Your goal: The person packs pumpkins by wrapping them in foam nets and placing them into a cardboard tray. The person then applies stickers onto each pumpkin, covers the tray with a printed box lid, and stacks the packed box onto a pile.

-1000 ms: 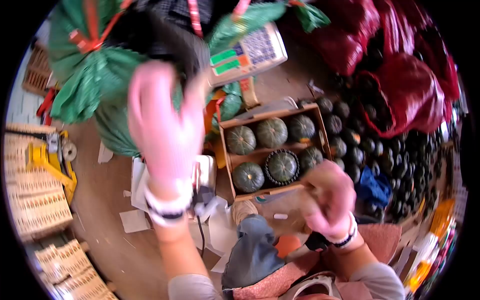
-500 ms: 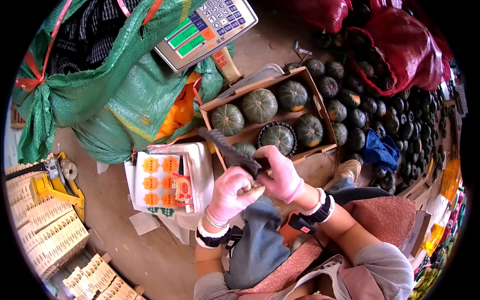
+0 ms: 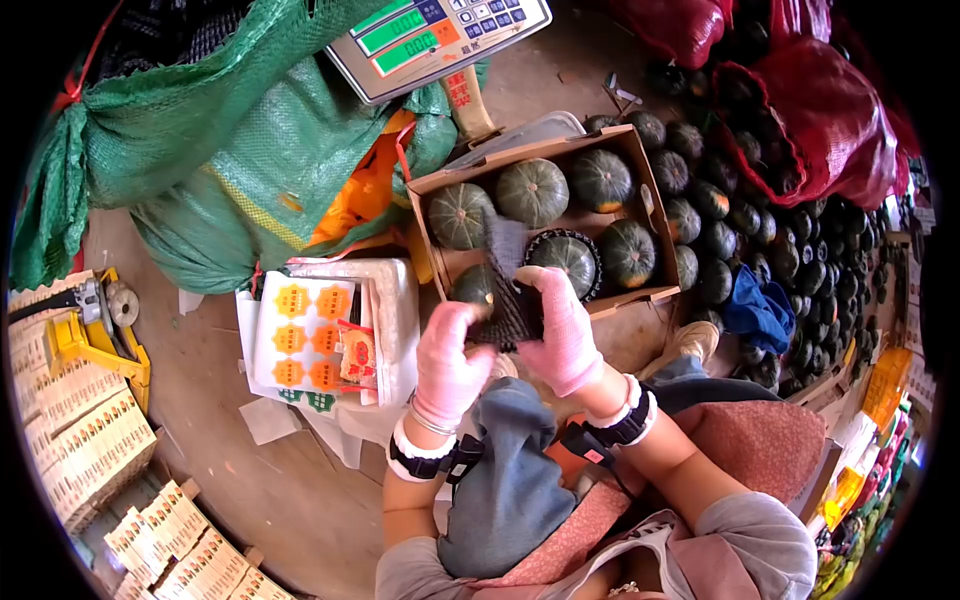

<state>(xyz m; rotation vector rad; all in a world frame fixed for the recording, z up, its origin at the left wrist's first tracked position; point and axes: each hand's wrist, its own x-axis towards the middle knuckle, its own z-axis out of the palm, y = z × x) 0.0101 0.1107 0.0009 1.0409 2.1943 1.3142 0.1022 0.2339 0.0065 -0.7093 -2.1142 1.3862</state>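
Note:
Both my hands wear pale pink gloves and are raised in front of the carton. Between them is a dark mesh net sleeve [image 3: 508, 285], its free end sticking up over the carton. My right hand [image 3: 562, 335] grips its right side with thumb and fingers. On the other side, my left hand [image 3: 447, 365] is closed at the sleeve's lower left edge, its fingertips slightly blurred. Several dark green pumpkins [image 3: 532, 192] sit in the open cardboard carton [image 3: 660, 215]. One netted pumpkin [image 3: 563, 265] has a dark mesh around it; a front-left pumpkin [image 3: 473, 285] is partly hidden.
A scale [image 3: 440, 45] stands behind green woven sacks [image 3: 240, 170]. Orange sticker sheets [image 3: 305, 330] lie left of the carton. Many loose pumpkins [image 3: 715, 240], a blue cloth [image 3: 758, 305] and red net bags [image 3: 825, 110] are at right. Stacked printed cartons [image 3: 100, 450] and a yellow tape dispenser [image 3: 95, 345] are at left.
The net sleeve has swung from pointing left to standing upright. My hands have moved slightly apart, and the left hand's fingers have opened somewhat. The view has shifted a little.

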